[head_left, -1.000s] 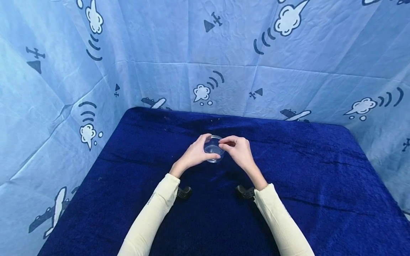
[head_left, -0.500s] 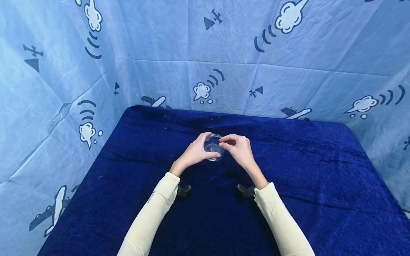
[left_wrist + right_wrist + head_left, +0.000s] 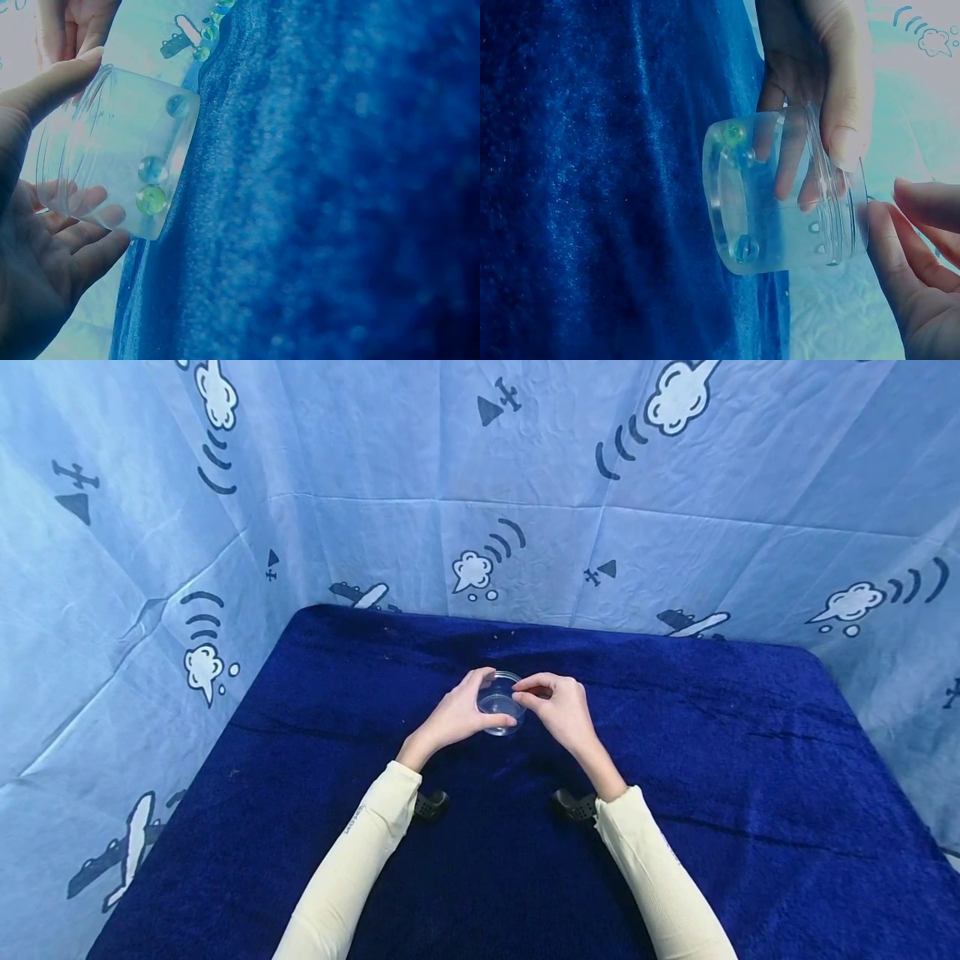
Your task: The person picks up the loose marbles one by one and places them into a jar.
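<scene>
Barely anything's moved: jar and hands are posed as they were, and the whole view has only slid up a hair, so I'm guessing the head tipped. The clear jar (image 3: 501,702) is upright over the middle of the tabletop (image 3: 750,735); can't tell if its base is touching. Left hand (image 3: 459,712) has thumb and fingers curled round it. Right hand (image 3: 561,706) is at the rim, bent fingertips close to the thumb, but I can't tell if they're pinching anything. There's a green marble (image 3: 152,199) and two blue marbles (image 3: 152,169) inside, and more marbles (image 3: 208,32) beyond the jar. Looks like the loading step to me, maybe mid-drop. Next move probably calls for letting go over the mouth while the left keeps the jar steady.
</scene>
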`<state>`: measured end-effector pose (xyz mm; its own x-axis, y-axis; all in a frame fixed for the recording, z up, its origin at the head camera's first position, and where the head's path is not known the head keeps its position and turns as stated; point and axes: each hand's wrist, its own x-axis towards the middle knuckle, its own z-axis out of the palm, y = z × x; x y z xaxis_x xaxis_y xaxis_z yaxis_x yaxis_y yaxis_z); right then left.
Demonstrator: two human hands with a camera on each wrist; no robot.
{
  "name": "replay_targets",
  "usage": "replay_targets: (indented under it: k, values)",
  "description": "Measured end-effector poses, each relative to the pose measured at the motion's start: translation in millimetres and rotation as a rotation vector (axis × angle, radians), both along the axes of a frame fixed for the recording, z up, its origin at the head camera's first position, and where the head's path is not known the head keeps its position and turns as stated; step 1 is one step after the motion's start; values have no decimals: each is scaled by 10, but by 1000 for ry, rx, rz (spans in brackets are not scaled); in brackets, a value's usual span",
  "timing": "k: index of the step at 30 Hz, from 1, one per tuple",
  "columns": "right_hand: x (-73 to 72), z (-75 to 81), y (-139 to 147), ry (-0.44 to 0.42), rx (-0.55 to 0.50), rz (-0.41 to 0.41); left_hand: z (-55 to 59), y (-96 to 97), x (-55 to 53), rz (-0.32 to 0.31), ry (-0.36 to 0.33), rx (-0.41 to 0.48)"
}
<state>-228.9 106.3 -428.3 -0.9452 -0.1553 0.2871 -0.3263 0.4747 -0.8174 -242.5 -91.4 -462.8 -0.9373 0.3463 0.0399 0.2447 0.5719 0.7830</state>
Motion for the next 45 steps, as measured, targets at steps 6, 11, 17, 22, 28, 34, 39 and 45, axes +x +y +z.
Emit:
replay_targets:
  k: [6,11,17,22,28,34,39,45]
  values:
    - [12,1,4,-7,2,-1,1,-1,9,2,-5,3]
    - [20,-3,13,-16,-7,2,-6,-2,5,2,-2,3]
    - [26,-2,26,-48,-38,7,-2,-3,7,0,-5,4]
    - [33,4,43,-50,-60,7,-8,0,1,-2,3,5]
    - [42,14,62,-54,-73,10,-9,-3,7,2,1,4]
    - [43,23,82,-66,-80,-1,-4,-5,11,5,4,3]
    - [47,25,98,-63,-87,-9,-10,-5,5,5,12,3]
    - [42,16,104,-58,-88,-13,-23,-4,-6,4,15,4]
